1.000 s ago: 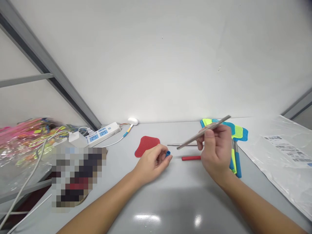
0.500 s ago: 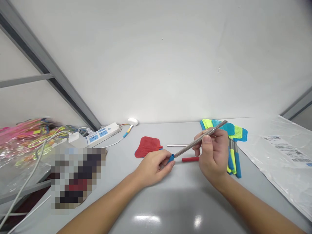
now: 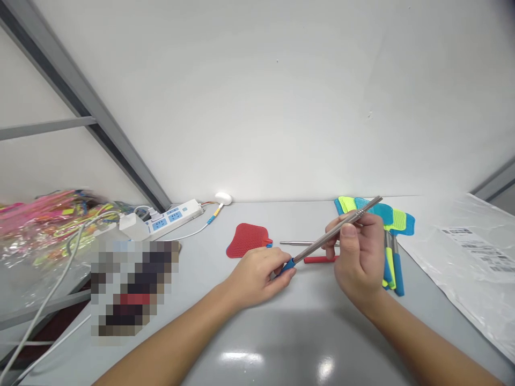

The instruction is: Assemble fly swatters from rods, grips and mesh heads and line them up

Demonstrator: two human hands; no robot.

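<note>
Rod(s) (image 3: 316, 246) clamped in R hand (image 3: 358, 260), btm end at mouth of blue tube (image 3: 287, 266) pinched in L hand (image 3: 256, 276), red mesh paddle (image 3: 247, 239) nearby on tabletop (image 3: 306, 332)

Left forearm (image 3: 181, 332) and right forearm (image 3: 422, 332) angling inward from below, left hand (image 3: 259, 276) low, back upward, thumb and fingers pinched together, right hand (image 3: 359, 257) slightly higher, thumb upright, fingers curled.
</note>
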